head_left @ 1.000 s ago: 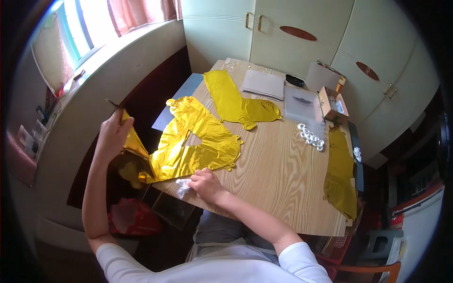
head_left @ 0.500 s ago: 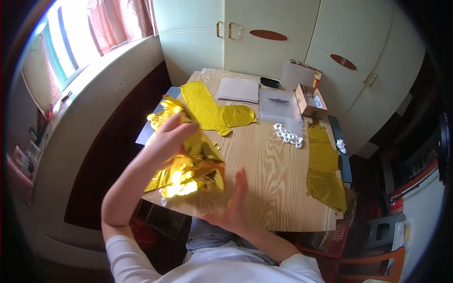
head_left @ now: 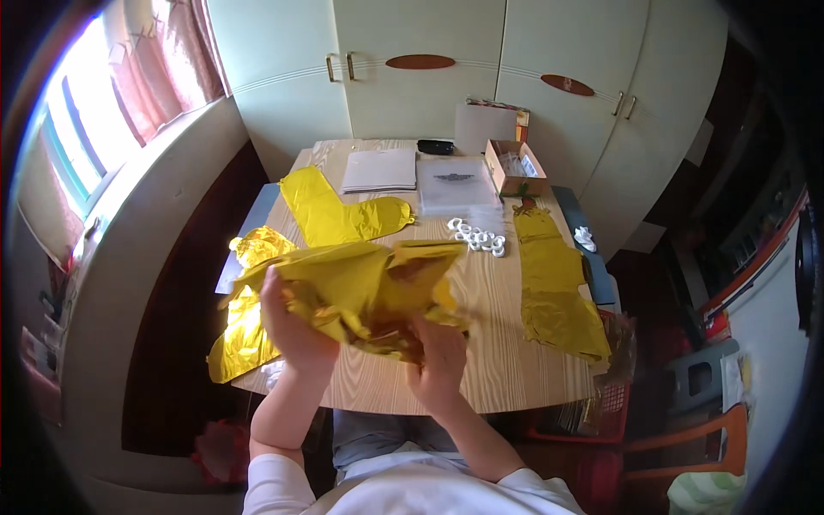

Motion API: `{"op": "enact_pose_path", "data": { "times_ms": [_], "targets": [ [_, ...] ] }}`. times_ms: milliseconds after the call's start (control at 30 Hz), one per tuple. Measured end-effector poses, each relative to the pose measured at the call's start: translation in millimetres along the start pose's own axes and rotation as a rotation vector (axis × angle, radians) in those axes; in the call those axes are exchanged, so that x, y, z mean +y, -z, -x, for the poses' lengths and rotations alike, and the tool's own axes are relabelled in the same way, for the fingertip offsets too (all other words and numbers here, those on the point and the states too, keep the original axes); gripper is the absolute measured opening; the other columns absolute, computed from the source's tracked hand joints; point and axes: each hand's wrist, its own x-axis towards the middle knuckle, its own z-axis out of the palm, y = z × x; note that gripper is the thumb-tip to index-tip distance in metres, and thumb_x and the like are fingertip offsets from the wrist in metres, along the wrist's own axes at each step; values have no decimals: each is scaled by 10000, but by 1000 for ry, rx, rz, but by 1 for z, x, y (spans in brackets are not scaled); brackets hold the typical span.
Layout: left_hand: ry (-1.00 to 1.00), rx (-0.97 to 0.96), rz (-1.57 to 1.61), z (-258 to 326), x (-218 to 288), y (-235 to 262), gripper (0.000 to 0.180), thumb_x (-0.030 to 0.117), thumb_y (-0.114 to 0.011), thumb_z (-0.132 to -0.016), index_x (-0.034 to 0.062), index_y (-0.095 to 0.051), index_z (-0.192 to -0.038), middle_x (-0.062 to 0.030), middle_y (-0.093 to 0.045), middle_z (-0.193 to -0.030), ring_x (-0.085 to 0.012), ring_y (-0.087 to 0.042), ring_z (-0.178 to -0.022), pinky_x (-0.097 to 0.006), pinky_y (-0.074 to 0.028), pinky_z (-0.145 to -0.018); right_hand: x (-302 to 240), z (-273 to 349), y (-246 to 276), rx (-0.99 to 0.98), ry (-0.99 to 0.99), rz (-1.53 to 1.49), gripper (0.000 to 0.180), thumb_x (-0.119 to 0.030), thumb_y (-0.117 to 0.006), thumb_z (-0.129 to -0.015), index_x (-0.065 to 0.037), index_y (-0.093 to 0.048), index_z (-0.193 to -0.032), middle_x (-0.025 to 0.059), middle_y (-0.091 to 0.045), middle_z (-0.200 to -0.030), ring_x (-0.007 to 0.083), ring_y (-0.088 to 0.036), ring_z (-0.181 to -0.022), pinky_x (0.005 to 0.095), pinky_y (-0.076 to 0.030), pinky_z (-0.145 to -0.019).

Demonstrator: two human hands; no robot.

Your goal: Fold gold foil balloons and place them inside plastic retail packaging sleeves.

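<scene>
A flat, deflated gold foil balloon [head_left: 352, 283] is stretched between both my hands above the near part of the table. My left hand [head_left: 300, 335] grips its left part, thumb up against the foil. At the lower right edge, my right hand [head_left: 439, 365] has its fingers closed on the foil. Beyond it lies another flat gold balloon [head_left: 326, 209] with a bent shape. More shiny gold foil [head_left: 245, 330] rests on the table's left side, partly covered by the held one. A long flat gold balloon [head_left: 558, 287] lies along the right side.
White rings [head_left: 477, 237] lie in a cluster mid-table. Behind them are a clear plastic bag [head_left: 461, 190], a stack of pale sheets [head_left: 379, 172], a black case [head_left: 435, 147] and an open box [head_left: 515, 176]. A wooden chair [head_left: 730, 442] stands at right.
My right hand was free with fingers spread and now grips the foil. The balloon has moved right from the left side and is spread out sideways. My view has shifted rightward.
</scene>
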Motion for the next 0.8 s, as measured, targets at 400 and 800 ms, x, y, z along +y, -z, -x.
{"op": "enact_pose_path", "data": {
  "times_ms": [400,800],
  "targets": [
    [-375,-681,-1074,-53,-43,-65,338,243,-501,-915,66,-582,-1191,-190,-459,-1408,-342,-363,-1369,-471,-242,-1119,23,13,90,-16,-726,-770,159,-113,-558,-968,4,-656,-1010,10,-635,-772,61,-552,-667,236,-445,-610],
    [29,-1203,-1989,-9,-180,59,778,640,-407,-935,155,-250,-1523,-215,-133,-1589,-496,-59,-1448,-682,-76,-1118,173,96,83,-92,-857,-319,254,-67,-549,-939,61,-589,-1155,77,-665,-1014,129,-599,-933,272,-468,-853]
  ]
}}
